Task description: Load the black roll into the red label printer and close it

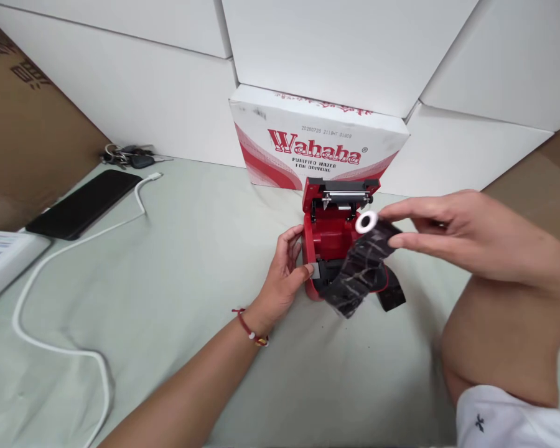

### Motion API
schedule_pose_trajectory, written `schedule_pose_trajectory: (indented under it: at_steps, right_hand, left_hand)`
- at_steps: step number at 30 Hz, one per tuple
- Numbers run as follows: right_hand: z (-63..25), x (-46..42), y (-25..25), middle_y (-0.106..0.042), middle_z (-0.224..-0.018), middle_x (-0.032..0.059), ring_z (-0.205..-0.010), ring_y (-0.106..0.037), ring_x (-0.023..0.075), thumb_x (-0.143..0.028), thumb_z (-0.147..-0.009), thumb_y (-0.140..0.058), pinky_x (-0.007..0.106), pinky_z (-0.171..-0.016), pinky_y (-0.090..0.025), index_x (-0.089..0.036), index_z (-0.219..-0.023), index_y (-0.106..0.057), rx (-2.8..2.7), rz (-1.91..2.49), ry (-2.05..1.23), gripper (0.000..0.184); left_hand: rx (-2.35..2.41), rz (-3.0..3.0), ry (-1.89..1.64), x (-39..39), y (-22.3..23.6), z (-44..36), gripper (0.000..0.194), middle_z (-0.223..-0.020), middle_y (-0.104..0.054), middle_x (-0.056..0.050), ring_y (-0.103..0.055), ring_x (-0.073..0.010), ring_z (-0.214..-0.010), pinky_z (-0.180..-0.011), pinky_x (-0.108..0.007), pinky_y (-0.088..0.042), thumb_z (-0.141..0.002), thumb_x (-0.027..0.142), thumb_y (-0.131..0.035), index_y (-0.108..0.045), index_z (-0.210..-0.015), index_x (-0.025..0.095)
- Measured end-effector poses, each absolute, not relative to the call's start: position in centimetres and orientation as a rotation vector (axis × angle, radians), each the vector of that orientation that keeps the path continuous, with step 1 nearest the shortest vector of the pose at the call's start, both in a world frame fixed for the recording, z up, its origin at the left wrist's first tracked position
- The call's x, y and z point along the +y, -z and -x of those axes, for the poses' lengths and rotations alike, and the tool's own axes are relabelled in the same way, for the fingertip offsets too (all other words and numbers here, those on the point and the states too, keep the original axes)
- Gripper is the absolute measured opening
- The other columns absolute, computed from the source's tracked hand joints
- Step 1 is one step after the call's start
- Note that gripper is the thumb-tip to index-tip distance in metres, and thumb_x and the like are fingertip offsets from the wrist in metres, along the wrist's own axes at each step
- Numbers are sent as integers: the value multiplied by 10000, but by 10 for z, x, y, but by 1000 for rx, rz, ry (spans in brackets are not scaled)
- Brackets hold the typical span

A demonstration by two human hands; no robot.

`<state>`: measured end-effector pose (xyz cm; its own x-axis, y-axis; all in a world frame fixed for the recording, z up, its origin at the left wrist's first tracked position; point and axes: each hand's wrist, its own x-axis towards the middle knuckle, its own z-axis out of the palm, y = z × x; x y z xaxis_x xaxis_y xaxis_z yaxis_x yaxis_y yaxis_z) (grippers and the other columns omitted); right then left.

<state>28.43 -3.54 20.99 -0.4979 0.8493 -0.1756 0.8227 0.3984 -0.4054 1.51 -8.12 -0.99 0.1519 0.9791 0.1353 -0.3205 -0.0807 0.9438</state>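
Note:
A small red label printer (308, 249) stands on the pale green cloth with its lid (312, 194) raised, showing a roller inside the lid and a red hollow below. My left hand (287, 264) grips the printer's left side, the thumb on a grey tab at its front edge. Above the printer's right side, my right hand (441, 233) pinches a roll of black marbled label tape (368, 252) between thumb and fingers. The roll's white core faces left. A loose strip of tape hangs over the printer's front, and another dark piece (392, 294) shows at its right.
Behind the printer a white and red Wahaha carton (317, 140) leans against white boxes (345, 50). At the left lie a black phone (86, 202), a white cable (56, 249), keys (133, 155) and a white object (4, 261). A brown cardboard box (23, 118) stands at far left.

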Motion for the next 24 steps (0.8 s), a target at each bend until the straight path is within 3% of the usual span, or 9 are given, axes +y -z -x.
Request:
schedule_pose_trajectory:
  at_steps: [3, 6, 9, 12, 15, 17, 20, 24]
  right_hand:
    - [-322, -22, -212, -857, -980, 59, -780, -743, 258, -525, -1052, -672, 376, -705, -577, -299, -1409, -828, -2589, 1784, -585, 450]
    - [-345, -5, -189, -880, -1227, 110, -1069, -812, 340, -333, -990, -681, 435, -898, -616, -233, -1246, -871, -2660, 2127, -495, 334]
    - [-350, -3, -154, -888, -1193, 120, -1065, -824, 327, -241, -918, -714, 410, -912, -606, -205, -1169, -888, -2646, 2336, -564, 308]
    - [-341, -12, -126, -865, -1311, 151, -1110, -825, 306, -266, -973, -667, 402, -969, -614, -187, -1372, -842, -2548, 2328, -507, 443]
    - [-319, -17, -108, -771, -1542, 165, -1207, -810, 281, -287, -1039, -582, 397, -1057, -616, -182, -1662, -652, -2453, 2148, -432, 635]
    - [-301, -16, -102, -737, -1608, 143, -1307, -786, 269, -225, -1013, -589, 367, -1110, -601, -189, -1651, -661, -2497, 1982, -503, 644]
    - [-284, -15, -108, -790, -1532, 127, -1334, -779, 269, -169, -982, -585, 339, -1103, -588, -195, -1491, -778, -2604, 1893, -589, 546]
    - [-304, -32, -155, -883, -1247, 45, -1010, -825, 218, -311, -1029, -609, 310, -922, -631, -269, -1283, -874, -2786, 1754, -848, 370]
  left_hand:
    - [785, -1110, -1303, -79, 11, -17, 726, -1812, -488, -102, -449, -330, -1727, -1427, -562, -420, -936, 429, -768, -472, -1591, 327]
    - [767, -1061, -1296, -77, 10, -19, 732, -1792, -514, -112, -469, -346, -1706, -1419, -597, -417, -912, 409, -788, -485, -1572, 317]
    - [751, -1035, -1304, -77, 9, -21, 728, -1788, -518, -118, -471, -357, -1708, -1414, -619, -417, -906, 400, -799, -490, -1559, 314]
    - [747, -1032, -1312, -76, 7, -21, 730, -1800, -500, -122, -443, -363, -1730, -1423, -627, -401, -902, 414, -803, -492, -1554, 310]
    - [754, -1033, -1300, -76, 5, -20, 733, -1796, -494, -126, -448, -364, -1723, -1437, -637, -374, -895, 417, -802, -492, -1550, 306]
    - [758, -1030, -1295, -76, 4, -20, 740, -1796, -489, -131, -447, -365, -1721, -1451, -645, -347, -888, 421, -810, -490, -1545, 300]
    - [766, -1022, -1293, -76, 2, -20, 753, -1818, -464, -127, -412, -363, -1745, -1472, -641, -313, -882, 410, -818, -489, -1550, 300]
    - [775, -1023, -1285, -77, 2, -20, 736, -1800, -495, -104, -415, -349, -1748, -1485, -620, -309, -892, 371, -824, -508, -1554, 316]
